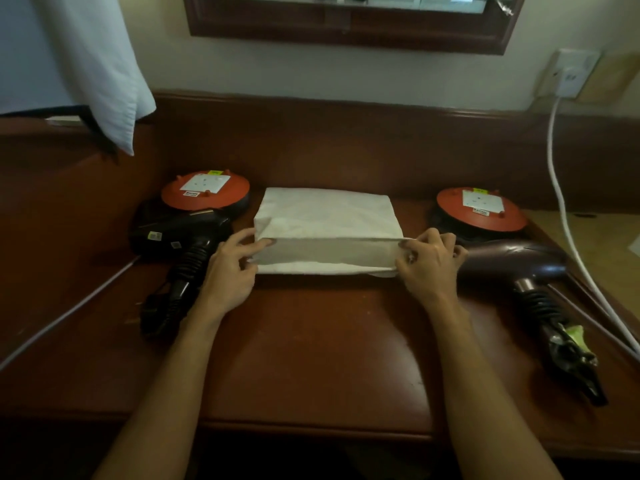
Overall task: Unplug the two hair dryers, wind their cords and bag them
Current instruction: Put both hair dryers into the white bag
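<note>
A white paper bag (329, 230) lies flat on the brown desk (311, 341), its mouth facing me. My left hand (232, 268) pinches the bag's left mouth corner, and my right hand (429, 261) pinches the right corner. A black hair dryer (180, 233) lies left of the bag, its dark cord bunched by the handle (162, 313). At the right lies a dark maroon hair dryer (512, 261), its cord bundled at the handle end (571, 351) with a green tag.
Two orange round socket reels stand behind the dryers, one at left (206, 192), one at right (481, 209). A white cable (568, 230) hangs from a wall outlet (568, 74) at the right. Another white cable (69, 313) crosses the desk's left side. A white cloth (104, 71) hangs upper left.
</note>
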`<action>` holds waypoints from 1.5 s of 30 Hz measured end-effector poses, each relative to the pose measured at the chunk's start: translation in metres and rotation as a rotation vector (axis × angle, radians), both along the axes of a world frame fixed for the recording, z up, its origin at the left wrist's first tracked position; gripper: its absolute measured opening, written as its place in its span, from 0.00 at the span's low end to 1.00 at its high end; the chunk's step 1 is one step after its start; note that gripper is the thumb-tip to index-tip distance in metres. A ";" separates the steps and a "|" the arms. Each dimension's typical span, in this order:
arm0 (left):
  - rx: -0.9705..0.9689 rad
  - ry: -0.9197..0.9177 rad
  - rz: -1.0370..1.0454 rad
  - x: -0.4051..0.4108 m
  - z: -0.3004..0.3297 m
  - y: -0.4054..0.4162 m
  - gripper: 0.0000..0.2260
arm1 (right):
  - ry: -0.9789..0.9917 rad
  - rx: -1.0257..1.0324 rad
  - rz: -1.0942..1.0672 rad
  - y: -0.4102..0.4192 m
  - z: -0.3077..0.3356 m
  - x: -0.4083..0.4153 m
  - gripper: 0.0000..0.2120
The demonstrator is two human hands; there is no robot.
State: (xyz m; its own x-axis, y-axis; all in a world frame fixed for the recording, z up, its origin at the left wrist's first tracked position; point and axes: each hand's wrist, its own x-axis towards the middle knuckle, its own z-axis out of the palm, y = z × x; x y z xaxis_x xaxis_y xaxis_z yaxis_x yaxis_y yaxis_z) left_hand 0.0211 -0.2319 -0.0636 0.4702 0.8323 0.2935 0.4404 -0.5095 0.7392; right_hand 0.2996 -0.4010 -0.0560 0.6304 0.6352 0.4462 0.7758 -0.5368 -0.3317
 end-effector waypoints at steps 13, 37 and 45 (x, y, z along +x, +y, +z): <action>-0.249 -0.309 0.011 -0.054 0.029 -0.029 0.13 | 0.017 -0.017 0.092 -0.018 -0.009 -0.015 0.08; 0.345 0.441 -0.053 0.056 0.041 -0.071 0.15 | -0.045 0.038 0.056 -0.097 0.017 -0.014 0.16; 0.355 0.515 -0.253 0.135 0.025 -0.107 0.10 | 0.217 -0.493 -0.307 -0.150 0.045 0.046 0.38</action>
